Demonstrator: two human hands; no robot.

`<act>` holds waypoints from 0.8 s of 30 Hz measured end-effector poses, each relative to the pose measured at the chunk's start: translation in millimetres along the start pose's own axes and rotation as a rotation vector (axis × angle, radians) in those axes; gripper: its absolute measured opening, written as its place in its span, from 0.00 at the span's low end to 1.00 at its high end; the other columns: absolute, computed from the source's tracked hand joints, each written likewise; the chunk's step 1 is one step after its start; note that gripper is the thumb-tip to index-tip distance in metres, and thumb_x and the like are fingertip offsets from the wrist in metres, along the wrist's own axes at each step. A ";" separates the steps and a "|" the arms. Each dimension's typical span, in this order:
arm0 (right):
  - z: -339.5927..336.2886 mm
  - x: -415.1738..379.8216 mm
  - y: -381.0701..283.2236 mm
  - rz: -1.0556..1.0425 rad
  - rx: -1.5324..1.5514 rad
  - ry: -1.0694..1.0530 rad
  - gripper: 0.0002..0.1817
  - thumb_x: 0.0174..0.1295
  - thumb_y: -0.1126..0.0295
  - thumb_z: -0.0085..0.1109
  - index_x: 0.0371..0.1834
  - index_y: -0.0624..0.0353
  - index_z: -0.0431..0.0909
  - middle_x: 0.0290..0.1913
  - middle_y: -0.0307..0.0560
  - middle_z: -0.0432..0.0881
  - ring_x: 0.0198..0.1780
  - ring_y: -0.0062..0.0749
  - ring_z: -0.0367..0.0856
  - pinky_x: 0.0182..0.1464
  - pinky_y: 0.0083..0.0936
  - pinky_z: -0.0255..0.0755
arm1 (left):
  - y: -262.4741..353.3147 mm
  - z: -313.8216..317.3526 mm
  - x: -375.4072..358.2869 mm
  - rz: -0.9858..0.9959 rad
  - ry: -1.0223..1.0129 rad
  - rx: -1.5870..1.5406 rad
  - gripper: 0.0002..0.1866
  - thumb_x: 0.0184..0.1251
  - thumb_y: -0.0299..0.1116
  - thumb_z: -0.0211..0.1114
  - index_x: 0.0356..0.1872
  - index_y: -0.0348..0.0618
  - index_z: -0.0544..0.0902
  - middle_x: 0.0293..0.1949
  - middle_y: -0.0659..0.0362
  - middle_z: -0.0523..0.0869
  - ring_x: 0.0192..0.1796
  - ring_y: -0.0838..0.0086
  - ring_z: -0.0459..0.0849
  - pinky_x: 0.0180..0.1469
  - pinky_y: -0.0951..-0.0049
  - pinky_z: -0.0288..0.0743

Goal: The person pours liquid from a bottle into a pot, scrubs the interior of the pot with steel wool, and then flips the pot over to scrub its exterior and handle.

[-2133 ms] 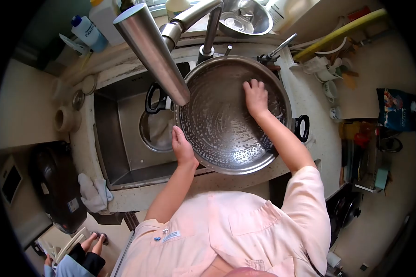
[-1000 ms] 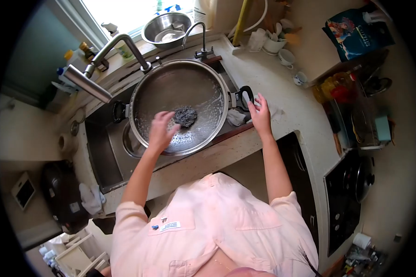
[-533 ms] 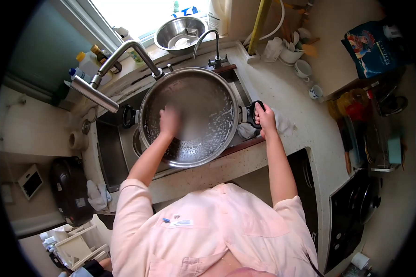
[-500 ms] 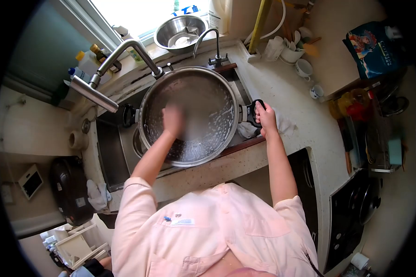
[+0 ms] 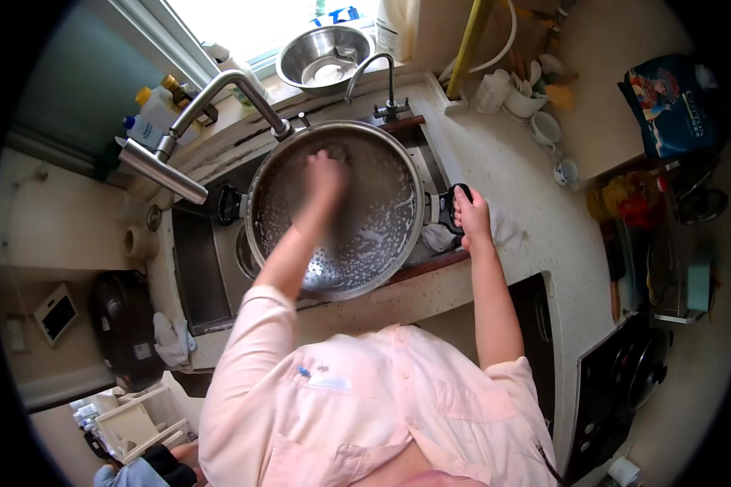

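Note:
A large round steel pan (image 5: 382, 243), its inside covered with white suds, rests over the sink (image 5: 199, 284). My left hand (image 5: 326, 180) is inside it near the far part of its surface; the fingers are smeared by motion, and a greyish blur lies around them. Wrapped round the black handle (image 5: 449, 209) on the right side is my right hand (image 5: 473, 217). A second black handle (image 5: 229, 204) sticks out on the left. The steel faucet (image 5: 166, 166) hangs to the left of the pan, with its spout off the pan.
A steel bowl (image 5: 323, 61) stands on the windowsill behind a thin curved tap (image 5: 371, 65). Bottles (image 5: 154, 109) stand at the back left. White cloths (image 5: 508, 229) lie right of the sink, cups (image 5: 545, 127) farther back. A person's legs (image 5: 150, 471) show at lower left.
My left hand has moved farther back and slightly right inside the pan. My right hand keeps its hold on the handle. The whole view has shifted slightly.

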State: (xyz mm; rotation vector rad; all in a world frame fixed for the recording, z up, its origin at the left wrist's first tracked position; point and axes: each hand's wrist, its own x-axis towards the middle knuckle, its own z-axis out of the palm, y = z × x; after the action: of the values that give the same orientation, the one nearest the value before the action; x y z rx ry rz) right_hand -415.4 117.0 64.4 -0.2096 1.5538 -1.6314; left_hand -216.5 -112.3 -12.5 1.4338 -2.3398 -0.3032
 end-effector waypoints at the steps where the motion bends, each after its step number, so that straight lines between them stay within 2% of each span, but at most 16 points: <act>1: 0.0 1.4 -0.2 -0.006 -0.016 -0.008 0.09 0.63 0.65 0.55 0.32 0.55 0.67 0.17 0.29 0.64 0.14 0.11 0.56 0.14 0.13 0.49 | 28.1 3.3 12.8 -0.106 -0.005 -0.202 0.20 0.59 0.42 0.58 0.48 0.40 0.71 0.46 0.42 0.73 0.51 0.50 0.73 0.52 0.55 0.68; 2: -0.9 2.3 0.6 -0.009 -0.032 -0.015 0.09 0.63 0.65 0.54 0.32 0.55 0.67 0.17 0.29 0.64 0.14 0.11 0.56 0.14 0.13 0.49 | 56.2 11.8 17.4 -0.243 0.073 -0.476 0.20 0.60 0.42 0.57 0.47 0.39 0.71 0.46 0.41 0.72 0.51 0.49 0.72 0.53 0.56 0.67; 4: -2.8 4.0 1.2 -0.018 -0.067 -0.019 0.08 0.63 0.64 0.54 0.33 0.54 0.67 0.18 0.29 0.63 0.14 0.11 0.55 0.14 0.13 0.49 | 101.9 -0.1 11.3 -0.404 -0.069 -0.673 0.19 0.60 0.41 0.58 0.46 0.39 0.70 0.44 0.41 0.72 0.49 0.49 0.73 0.52 0.57 0.68; 6: -2.0 4.8 2.9 -0.029 -0.092 -0.017 0.08 0.64 0.63 0.54 0.33 0.53 0.68 0.18 0.28 0.62 0.15 0.10 0.54 0.15 0.11 0.48 | 94.4 37.8 -9.3 -0.165 -0.249 -0.827 0.18 0.59 0.39 0.59 0.46 0.39 0.70 0.43 0.42 0.71 0.47 0.50 0.72 0.51 0.57 0.67; 7: 0.7 5.4 0.7 -0.025 -0.096 0.003 0.08 0.63 0.63 0.54 0.33 0.53 0.68 0.18 0.28 0.63 0.15 0.10 0.54 0.15 0.11 0.48 | 96.0 32.6 -28.7 -0.021 -0.306 -0.805 0.17 0.59 0.38 0.59 0.46 0.39 0.70 0.43 0.43 0.71 0.46 0.50 0.72 0.50 0.58 0.67; 8: 3.7 3.8 -3.2 -0.018 -0.098 0.024 0.08 0.63 0.63 0.54 0.33 0.53 0.69 0.18 0.28 0.63 0.15 0.09 0.54 0.15 0.11 0.48 | 96.2 21.1 -53.8 0.120 -0.365 -0.777 0.17 0.59 0.37 0.58 0.45 0.40 0.70 0.42 0.44 0.71 0.45 0.50 0.72 0.50 0.58 0.67; 10: 2.4 6.8 -0.2 -0.024 -0.119 0.027 0.09 0.63 0.62 0.55 0.33 0.53 0.69 0.18 0.28 0.63 0.15 0.09 0.55 0.14 0.11 0.47 | 84.3 -14.8 -83.8 0.353 -0.580 -0.736 0.14 0.55 0.31 0.61 0.42 0.41 0.72 0.42 0.50 0.71 0.44 0.58 0.72 0.49 0.64 0.67; 13: 0.8 9.5 2.1 -0.020 -0.117 0.063 0.09 0.62 0.62 0.56 0.32 0.53 0.70 0.17 0.27 0.63 0.15 0.09 0.55 0.14 0.11 0.47 | 61.0 -54.5 -101.2 0.557 -0.912 -0.537 0.14 0.52 0.31 0.64 0.41 0.45 0.73 0.43 0.52 0.70 0.46 0.59 0.71 0.49 0.63 0.66; 16: 2.5 8.1 4.9 -0.025 -0.110 0.087 0.10 0.62 0.61 0.57 0.31 0.53 0.70 0.17 0.27 0.62 0.15 0.09 0.55 0.14 0.11 0.46 | 41.2 -61.7 -107.9 0.728 -0.894 -0.274 0.15 0.49 0.31 0.66 0.40 0.49 0.74 0.43 0.55 0.71 0.48 0.60 0.71 0.49 0.63 0.66; 20: 0.7 11.5 6.4 -0.045 -0.115 0.072 0.11 0.61 0.61 0.58 0.29 0.54 0.70 0.18 0.27 0.64 0.15 0.09 0.57 0.14 0.12 0.48 | 36.4 -72.5 -84.9 0.936 -0.424 0.083 0.12 0.53 0.28 0.58 0.40 0.52 0.77 0.43 0.59 0.74 0.47 0.65 0.73 0.51 0.63 0.67; 21: 1.4 12.1 6.0 -0.043 -0.120 0.071 0.11 0.61 0.61 0.58 0.28 0.53 0.69 0.17 0.26 0.62 0.15 0.09 0.56 0.14 0.11 0.47 | 34.9 -76.1 -73.8 0.954 -0.397 0.216 0.13 0.55 0.26 0.54 0.40 0.54 0.78 0.46 0.61 0.75 0.48 0.67 0.73 0.51 0.64 0.67; 22: 1.7 12.4 5.2 -0.041 -0.126 0.072 0.11 0.62 0.61 0.57 0.27 0.51 0.68 0.16 0.26 0.61 0.15 0.09 0.55 0.14 0.11 0.46 | 33.6 -81.3 -62.0 0.945 -0.404 0.336 0.13 0.54 0.26 0.55 0.41 0.54 0.79 0.48 0.60 0.74 0.49 0.66 0.73 0.51 0.67 0.68; 23: 3.2 11.9 4.0 -0.045 -0.146 0.090 0.12 0.62 0.60 0.57 0.27 0.51 0.68 0.16 0.26 0.61 0.15 0.09 0.55 0.14 0.11 0.46 | 21.3 -80.0 -50.5 0.948 -0.313 0.132 0.14 0.54 0.28 0.54 0.41 0.54 0.80 0.47 0.59 0.74 0.50 0.64 0.73 0.51 0.67 0.69; 24: 1.0 14.8 5.2 -0.046 -0.148 0.082 0.12 0.61 0.60 0.57 0.27 0.53 0.69 0.17 0.27 0.62 0.15 0.09 0.56 0.15 0.12 0.48 | 7.2 -52.7 -36.8 0.948 -0.334 0.255 0.13 0.53 0.29 0.55 0.39 0.54 0.81 0.47 0.59 0.74 0.52 0.63 0.71 0.52 0.65 0.68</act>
State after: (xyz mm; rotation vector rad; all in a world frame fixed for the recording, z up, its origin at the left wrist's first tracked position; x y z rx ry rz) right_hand -421.6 107.2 53.8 -0.2624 1.7466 -1.5783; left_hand -184.9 -75.6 30.3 0.2233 -3.0970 0.0381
